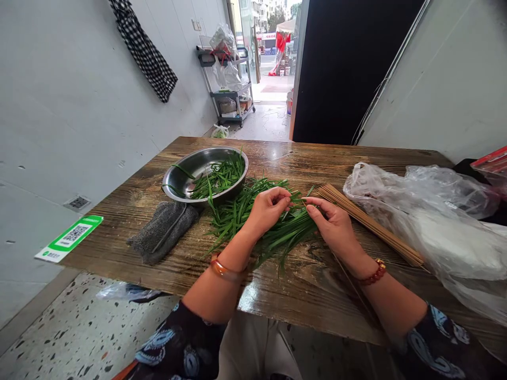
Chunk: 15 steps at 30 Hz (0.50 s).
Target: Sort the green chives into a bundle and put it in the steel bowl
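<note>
My left hand [266, 212] is closed in a pinch on garlic chives, above a loose pile of long green garlic chives [233, 214] on the table. Close beside it, my right hand [336, 228] has its thumb and forefinger pinched on a thin bamboo skewer [348, 272]. That skewer runs back under the palm toward my right forearm, and its tip points at the left fingers. Whether the tip touches the chives is too small to tell. More chives lie in a steel bowl [180, 182] left of the pile. A bundle of bamboo skewers [372, 227] lies right of my right hand.
A dark grey mesh cloth [160, 232] lies in front of the bowl. Clear plastic bags [447, 221] cover the right side of the wooden table [301, 295]. A green QR card [71, 237] is at the left edge. Beyond the table stands a cart [233, 95] near the doorway.
</note>
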Each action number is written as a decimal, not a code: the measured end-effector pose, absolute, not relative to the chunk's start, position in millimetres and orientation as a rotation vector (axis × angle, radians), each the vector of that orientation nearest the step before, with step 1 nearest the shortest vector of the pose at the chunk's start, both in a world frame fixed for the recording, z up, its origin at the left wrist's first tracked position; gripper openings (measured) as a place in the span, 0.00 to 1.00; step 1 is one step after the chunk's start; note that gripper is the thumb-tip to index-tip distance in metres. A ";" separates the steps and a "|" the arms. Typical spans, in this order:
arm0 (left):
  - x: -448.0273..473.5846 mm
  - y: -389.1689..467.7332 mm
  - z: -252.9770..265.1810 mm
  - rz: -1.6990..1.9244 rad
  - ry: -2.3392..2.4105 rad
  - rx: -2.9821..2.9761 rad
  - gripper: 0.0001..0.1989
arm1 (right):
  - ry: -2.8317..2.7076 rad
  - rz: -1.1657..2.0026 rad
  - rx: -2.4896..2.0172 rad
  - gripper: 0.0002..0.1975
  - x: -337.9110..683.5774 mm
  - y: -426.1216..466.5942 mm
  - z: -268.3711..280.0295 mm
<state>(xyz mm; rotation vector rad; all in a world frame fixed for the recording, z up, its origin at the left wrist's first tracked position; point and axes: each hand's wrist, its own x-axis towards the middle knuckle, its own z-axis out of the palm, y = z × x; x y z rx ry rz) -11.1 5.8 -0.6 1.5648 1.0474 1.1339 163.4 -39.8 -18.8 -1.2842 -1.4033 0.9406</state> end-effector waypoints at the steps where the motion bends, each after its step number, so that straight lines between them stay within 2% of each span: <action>1: -12.2 7.3 -1.6 1.195 1.069 1.553 0.06 | -1.412 0.935 -1.286 0.20 163.5 -39.9 -18.6; 7: -17.7 10.1 2.3 1.464 1.290 1.685 0.05 | -1.493 0.884 -1.222 0.17 162.7 -39.4 -19.6; 11: -13.9 5.1 4.0 1.434 1.345 1.911 0.06 | -1.472 0.894 -1.183 0.16 161.8 -39.2 -19.6; 15: -8.0 1.8 -2.9 1.341 1.266 2.054 0.07 | -1.308 1.064 -1.253 0.19 161.8 -39.6 -19.1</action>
